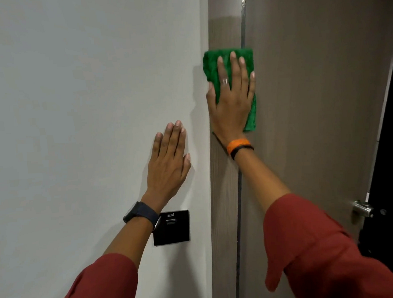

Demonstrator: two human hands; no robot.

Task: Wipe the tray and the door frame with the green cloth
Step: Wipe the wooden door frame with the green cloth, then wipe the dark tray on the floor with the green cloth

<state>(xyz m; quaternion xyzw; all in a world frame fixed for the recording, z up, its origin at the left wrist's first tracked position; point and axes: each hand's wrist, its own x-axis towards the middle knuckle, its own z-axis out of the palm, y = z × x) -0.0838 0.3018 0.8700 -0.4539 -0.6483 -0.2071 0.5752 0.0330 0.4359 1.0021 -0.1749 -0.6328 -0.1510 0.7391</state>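
Observation:
The green cloth (211,65) lies flat against the brown door frame (226,193), spanning the frame strip and the seam beside the door. My right hand (231,100) presses on the cloth with fingers spread, palm flat, pointing up. My left hand (168,159) rests flat on the white wall to the left of the frame, fingers together, holding nothing. No tray is in view.
A black square wall panel (172,228) sits on the white wall (73,110) below my left wrist. The brown door (314,95) fills the right, with a metal handle (362,207) low at its right edge and a dark gap beyond.

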